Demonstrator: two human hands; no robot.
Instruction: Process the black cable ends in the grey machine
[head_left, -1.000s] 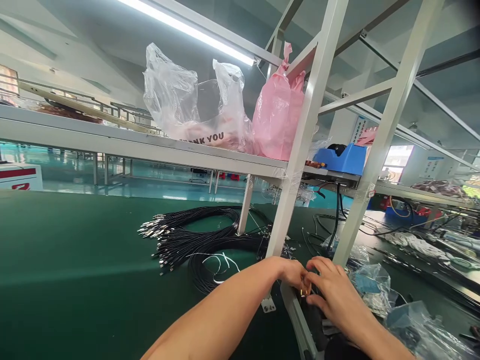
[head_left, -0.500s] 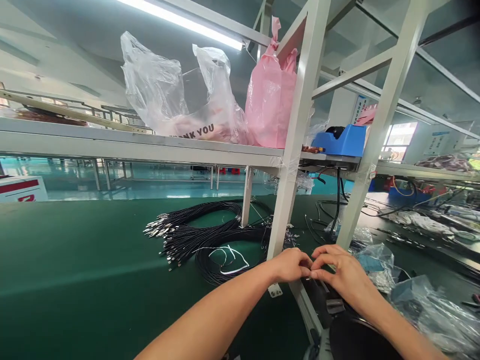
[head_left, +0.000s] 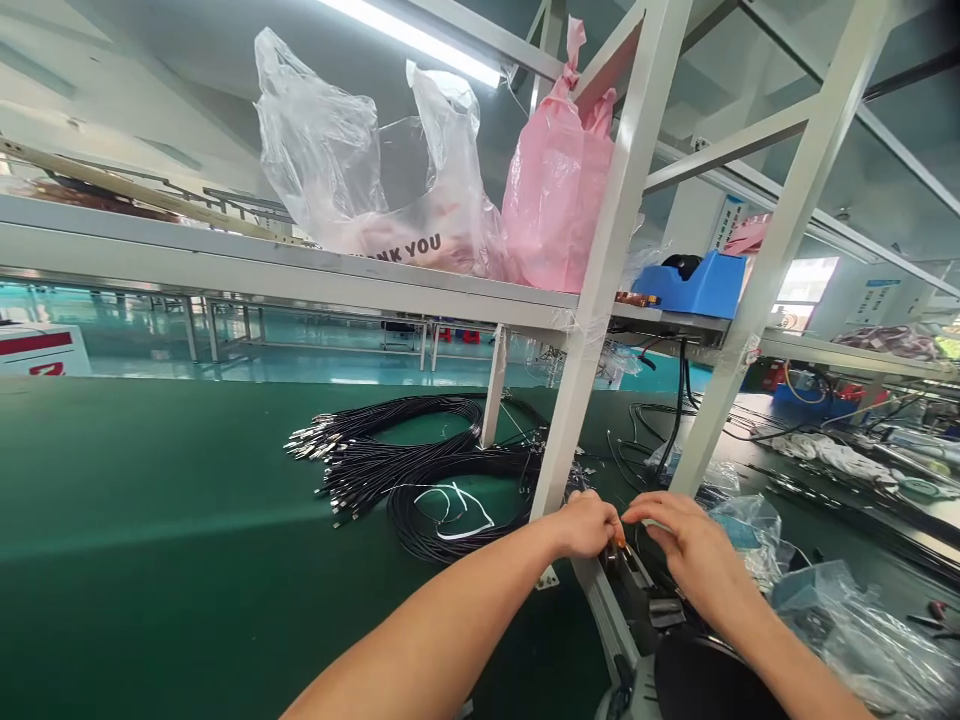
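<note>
Sm. gold-ish pc., shiny, just by L hand, details unclear

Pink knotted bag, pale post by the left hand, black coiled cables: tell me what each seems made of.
Pink knotted bag: apparently thin glossy plastic, judging by its creases and highlights.
Pale square-edged post: probably painted metal, given its smooth, even sheen.
Black coiled cables: likely rubbery or plastic jackets, bending smoothly; the silvery ends look metallic.
</note>
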